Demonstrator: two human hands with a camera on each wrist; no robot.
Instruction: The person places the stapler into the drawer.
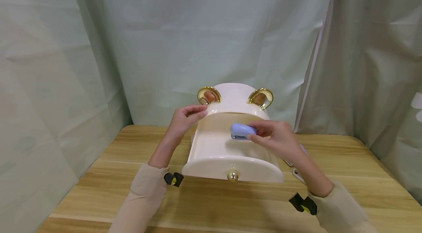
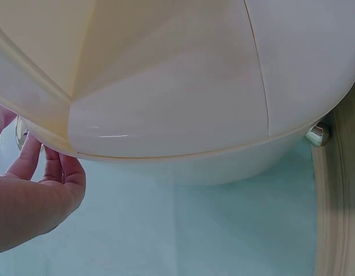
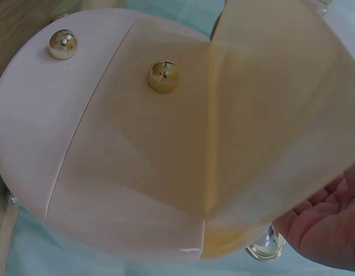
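Observation:
A cream bear-shaped box (image 1: pixel 235 99) with two gold ears stands mid-table, and its drawer (image 1: pixel 211 159) with a gold knob (image 1: pixel 232 175) is pulled out toward me. My right hand (image 1: pixel 275 139) pinches a small lavender stapler (image 1: pixel 242 130) just above the open drawer. My left hand (image 1: pixel 186 117) rests with straight fingers against the box's upper left edge, beside the left ear (image 1: pixel 209 95). The left wrist view shows those fingers (image 2: pixel 34 195) against the glossy box wall (image 2: pixel 177 86). In the right wrist view the palm (image 3: pixel 324 230) is below the box front (image 3: pixel 137 144); the stapler is hidden there.
The box stands on a wooden table (image 1: pixel 99 174) enclosed by pale green curtains (image 1: pixel 165 42) at the back and both sides. A small pale item (image 1: pixel 298 174) lies on the table behind my right wrist, partly hidden. Bare wood runs along the front edge.

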